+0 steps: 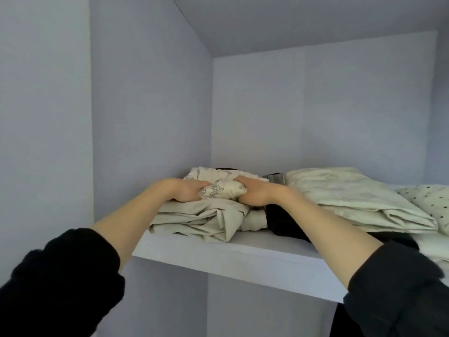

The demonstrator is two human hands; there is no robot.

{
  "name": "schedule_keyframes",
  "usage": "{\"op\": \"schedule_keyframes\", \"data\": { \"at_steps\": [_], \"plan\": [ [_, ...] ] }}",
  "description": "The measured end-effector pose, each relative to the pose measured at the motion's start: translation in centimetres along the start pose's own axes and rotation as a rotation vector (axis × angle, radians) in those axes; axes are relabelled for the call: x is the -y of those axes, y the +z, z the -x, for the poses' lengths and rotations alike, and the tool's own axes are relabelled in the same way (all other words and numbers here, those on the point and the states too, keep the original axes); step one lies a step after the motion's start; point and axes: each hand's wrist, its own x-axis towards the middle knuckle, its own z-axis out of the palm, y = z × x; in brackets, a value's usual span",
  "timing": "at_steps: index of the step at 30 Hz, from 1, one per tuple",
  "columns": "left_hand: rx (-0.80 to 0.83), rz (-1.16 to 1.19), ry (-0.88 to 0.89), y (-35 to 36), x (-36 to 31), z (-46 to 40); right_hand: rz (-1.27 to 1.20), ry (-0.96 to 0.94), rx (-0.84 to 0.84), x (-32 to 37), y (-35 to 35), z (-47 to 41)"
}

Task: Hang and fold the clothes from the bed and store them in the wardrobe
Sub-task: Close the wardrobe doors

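A folded cream garment with a dark line print (220, 187) lies on top of a pile on the upper wardrobe shelf (243, 251). My left hand (187, 190) grips its left end and my right hand (250, 194) grips its right end, fingers curled into the cloth. Under it sits a folded beige garment (201, 220). Both arms reach up from the bottom corners, in black sleeves pushed back.
To the right on the same shelf lie a folded pale green cover (352, 198), a white cloth with black dots (430, 203) and dark fabric (286, 222) beneath. The wardrobe's left side wall (150, 117) stands close to the pile. A lower compartment opens below the shelf.
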Motion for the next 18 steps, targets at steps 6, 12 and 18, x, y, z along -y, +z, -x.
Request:
{"op": "schedule_keyframes", "data": {
  "at_steps": [6,12,18],
  "plan": [
    [-0.179,0.14,0.008,-1.9,-0.4,2.7,-0.284,0.027,-0.071,1.0,-1.3,3.1],
    [-0.495,0.253,0.126,0.2,-1.4,9.2,-0.173,-0.04,-0.301,6.2,0.3,10.4],
    [-0.603,0.318,0.236,6.3,-1.8,20.9,-0.176,-0.002,-0.407,12.3,4.9,21.2]
  ]
}}
